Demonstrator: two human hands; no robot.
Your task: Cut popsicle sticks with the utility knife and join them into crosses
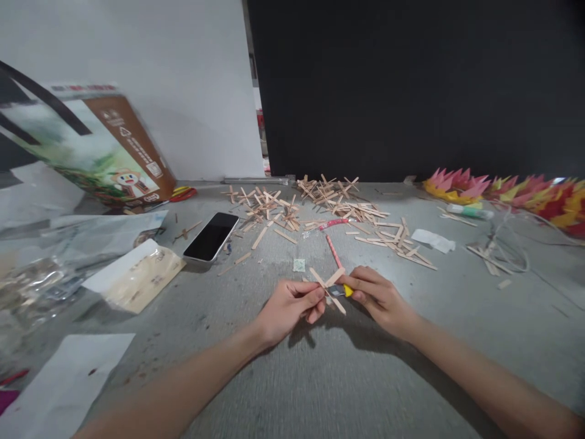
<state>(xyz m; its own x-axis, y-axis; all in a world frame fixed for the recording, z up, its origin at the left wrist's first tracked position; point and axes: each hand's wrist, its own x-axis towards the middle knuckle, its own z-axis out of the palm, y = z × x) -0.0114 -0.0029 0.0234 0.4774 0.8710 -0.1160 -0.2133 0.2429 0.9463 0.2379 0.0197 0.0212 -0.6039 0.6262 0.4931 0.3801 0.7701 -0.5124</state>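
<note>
My left hand (292, 305) is closed, thumb and fingers pinching a cross of wooden craft sticks (329, 285) at its left side. Part of the cross is covered by the fingertips. My right hand (377, 297) is closed around what looks like a small yellow craft knife (348, 291). Its flat grey end points left and lies against or just behind the crossed sticks; which of the two I cannot tell. Just beyond the hands lies a red-and-white striped stick (333, 250), its near end close to the cross. A small pale green square (298, 265) rests on the table.
Heaps of craft sticks (326, 192), some crossed, lie at the back. A black phone (212, 236), a paper packet (141, 277) and a printed bag (119, 152) are on the left. Pink and yellow paper petals (457, 186), a glue stick (470, 211) and a white cable (525, 259) lie right.
</note>
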